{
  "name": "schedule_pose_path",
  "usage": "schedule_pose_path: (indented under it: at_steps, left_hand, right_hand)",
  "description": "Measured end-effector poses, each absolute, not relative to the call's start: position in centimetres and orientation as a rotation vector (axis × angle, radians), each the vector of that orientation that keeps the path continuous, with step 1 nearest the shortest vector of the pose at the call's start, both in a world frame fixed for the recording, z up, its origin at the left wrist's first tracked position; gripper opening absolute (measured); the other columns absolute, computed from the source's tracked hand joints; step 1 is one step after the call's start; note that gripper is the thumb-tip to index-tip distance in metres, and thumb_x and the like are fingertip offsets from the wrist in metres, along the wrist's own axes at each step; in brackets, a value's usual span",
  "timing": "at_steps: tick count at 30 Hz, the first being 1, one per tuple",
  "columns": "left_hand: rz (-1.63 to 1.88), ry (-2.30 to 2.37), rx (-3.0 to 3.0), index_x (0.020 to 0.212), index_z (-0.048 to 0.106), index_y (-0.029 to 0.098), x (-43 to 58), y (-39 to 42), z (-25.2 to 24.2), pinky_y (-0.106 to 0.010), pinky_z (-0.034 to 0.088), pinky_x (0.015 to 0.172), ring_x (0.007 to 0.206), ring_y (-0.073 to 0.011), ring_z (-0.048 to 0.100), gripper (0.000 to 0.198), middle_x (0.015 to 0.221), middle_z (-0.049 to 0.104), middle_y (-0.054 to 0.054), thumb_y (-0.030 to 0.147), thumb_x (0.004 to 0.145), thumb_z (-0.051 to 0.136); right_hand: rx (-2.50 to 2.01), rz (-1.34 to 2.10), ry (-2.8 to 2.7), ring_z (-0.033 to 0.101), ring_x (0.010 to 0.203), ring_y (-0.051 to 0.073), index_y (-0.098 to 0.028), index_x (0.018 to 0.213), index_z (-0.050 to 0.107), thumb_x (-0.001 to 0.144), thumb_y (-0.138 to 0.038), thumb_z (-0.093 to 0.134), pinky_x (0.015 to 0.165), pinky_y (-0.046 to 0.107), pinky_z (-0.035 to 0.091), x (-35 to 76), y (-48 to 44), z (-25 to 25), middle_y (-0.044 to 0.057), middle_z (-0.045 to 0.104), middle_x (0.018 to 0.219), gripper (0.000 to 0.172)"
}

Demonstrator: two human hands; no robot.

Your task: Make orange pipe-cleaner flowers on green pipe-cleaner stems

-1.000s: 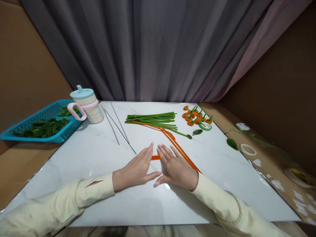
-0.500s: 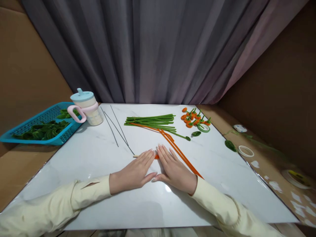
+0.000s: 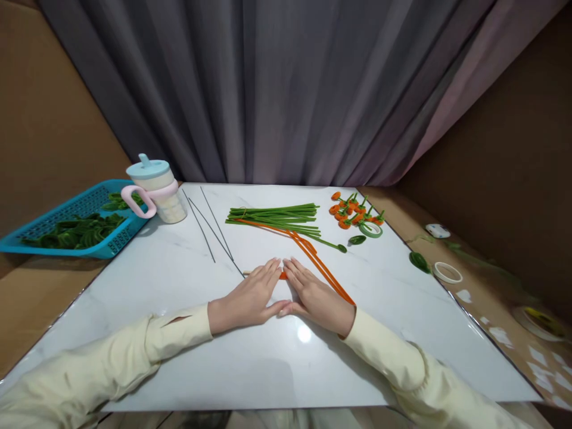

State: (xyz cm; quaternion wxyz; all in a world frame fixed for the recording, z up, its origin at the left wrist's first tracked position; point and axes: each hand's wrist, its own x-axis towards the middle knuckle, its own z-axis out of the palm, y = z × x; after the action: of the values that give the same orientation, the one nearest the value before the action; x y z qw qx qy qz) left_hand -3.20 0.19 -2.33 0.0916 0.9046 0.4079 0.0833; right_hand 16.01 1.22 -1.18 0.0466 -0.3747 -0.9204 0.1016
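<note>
Both hands point(image 3: 251, 298) palm-down over orange pc point(image 3: 283, 276) on wht tbl point(image 3: 241, 375).

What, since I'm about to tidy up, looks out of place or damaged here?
White scraps lie scattered beyond the right edge of the white tabletop, like litter. A slit gapes in the left sleeve, perhaps just its cuff opening.

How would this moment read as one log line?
left hand: palm down; right hand: palm down; orange strip: showing between them; green stems: beyond hands
</note>
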Motion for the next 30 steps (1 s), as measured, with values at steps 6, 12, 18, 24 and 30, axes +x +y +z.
schedule_pose_path:
  at_steps: [6,12,18,24,30]
  left_hand:
    - [0.226,1.195,2.735,0.135,0.03,-0.003,-3.3,1.4,-2.2,-0.044,0.025,0.11,0.136,-0.0296,0.02,0.075,0.143,0.026,-0.025,0.055,0.088,0.037]
    - [0.263,1.189,2.783,0.136,0.028,-0.001,-3.4,2.9,-2.9,-0.046,0.022,0.11,0.136,-0.0309,0.019,0.077,0.143,0.026,-0.025,0.058,0.087,0.036]
    - [0.225,1.198,2.829,0.136,0.027,-0.004,-3.3,3.5,-3.1,-0.044,0.021,0.11,0.136,-0.0312,0.018,0.08,0.143,0.025,-0.026,0.06,0.087,0.032]
    - [0.126,1.22,2.879,0.135,0.025,-0.008,-3.0,3.8,-2.5,-0.044,0.018,0.111,0.136,-0.0334,0.017,0.083,0.143,0.022,-0.029,0.06,0.087,0.031]
    - [0.161,1.241,2.821,0.135,0.026,-0.007,-2.8,4.1,-3.0,-0.045,0.021,0.11,0.136,-0.033,0.018,0.082,0.143,0.022,-0.029,0.059,0.088,0.031]
  right_hand:
    - [-1.111,0.203,-2.794,0.019,0.136,0.029,-0.001,0.136,0.034,0.079,-0.069,0.037,0.108,0.046,0.029,16.1,2.1,-1.9,0.023,0.027,0.143,0.089]
    - [-1.106,0.015,-2.835,0.023,0.135,0.028,-0.001,0.137,0.032,0.075,-0.075,0.028,0.109,0.044,0.027,15.9,3.2,-2.0,0.021,0.03,0.143,0.097]
    - [-1.112,-0.01,-2.847,0.025,0.134,0.028,-0.001,0.137,0.032,0.073,-0.077,0.026,0.108,0.043,0.028,15.7,3.5,-1.9,0.021,0.03,0.142,0.1]
    - [-1.146,-0.045,-2.848,0.025,0.135,0.028,0.0,0.136,0.034,0.07,-0.08,0.023,0.11,0.043,0.024,15.5,3.7,-2.1,0.02,0.029,0.143,0.104]
    - [-1.156,0.02,-2.843,0.024,0.135,0.028,0.0,0.137,0.032,0.073,-0.077,0.029,0.109,0.043,0.026,15.6,4.0,-2.2,0.021,0.029,0.143,0.1]
